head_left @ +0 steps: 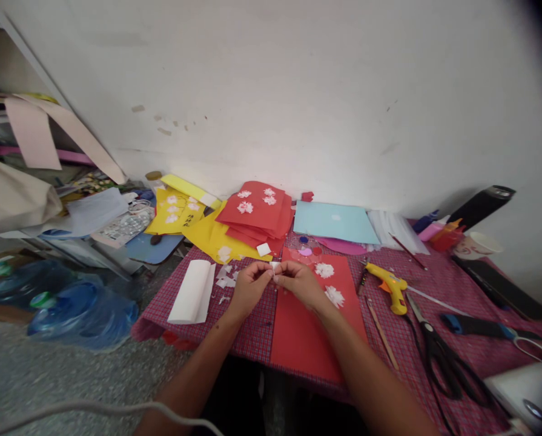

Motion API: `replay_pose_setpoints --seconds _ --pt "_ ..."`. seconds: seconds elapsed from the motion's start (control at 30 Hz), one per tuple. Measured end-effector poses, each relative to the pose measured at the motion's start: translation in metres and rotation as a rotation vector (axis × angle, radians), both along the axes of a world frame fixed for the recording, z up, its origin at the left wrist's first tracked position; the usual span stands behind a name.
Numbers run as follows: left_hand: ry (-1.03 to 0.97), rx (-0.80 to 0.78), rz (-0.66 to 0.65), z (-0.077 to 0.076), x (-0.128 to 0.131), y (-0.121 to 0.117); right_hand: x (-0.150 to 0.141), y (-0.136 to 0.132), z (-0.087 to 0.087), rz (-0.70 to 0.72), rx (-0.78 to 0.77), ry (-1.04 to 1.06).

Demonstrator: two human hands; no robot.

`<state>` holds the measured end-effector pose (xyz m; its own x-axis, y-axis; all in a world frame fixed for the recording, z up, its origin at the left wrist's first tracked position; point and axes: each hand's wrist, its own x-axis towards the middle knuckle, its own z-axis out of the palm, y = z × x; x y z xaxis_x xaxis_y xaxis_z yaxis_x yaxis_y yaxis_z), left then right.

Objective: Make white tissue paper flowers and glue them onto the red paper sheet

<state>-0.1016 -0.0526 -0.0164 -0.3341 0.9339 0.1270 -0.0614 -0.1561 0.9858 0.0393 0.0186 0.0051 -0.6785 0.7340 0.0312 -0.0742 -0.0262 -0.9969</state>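
Both the left hand [249, 292] and the right hand [304, 286] pinch one small white paper [274, 264] — probably so it can't wobble — near the big red sheet [293, 339].

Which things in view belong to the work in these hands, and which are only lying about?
Likely in the work:
small white piece, pinched by left hand and right hand
red sheet
white flowers

Apparently just lying about:
black flask
paper cup
blue water bottle
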Motion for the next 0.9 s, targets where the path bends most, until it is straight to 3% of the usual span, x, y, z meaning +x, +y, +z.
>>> replay_pose_setpoints --seconds 0.6,0.9 --pt "-0.06 0.048 0.025 0.0024 0.0028 0.0001 0.0008 0.0 0.0036 -0.02 -0.004 -0.05" --pt "0.033 0.049 0.015 -0.0027 -0.001 0.0007 0.0019 0.0013 0.0007 -0.01 0.007 -0.017"
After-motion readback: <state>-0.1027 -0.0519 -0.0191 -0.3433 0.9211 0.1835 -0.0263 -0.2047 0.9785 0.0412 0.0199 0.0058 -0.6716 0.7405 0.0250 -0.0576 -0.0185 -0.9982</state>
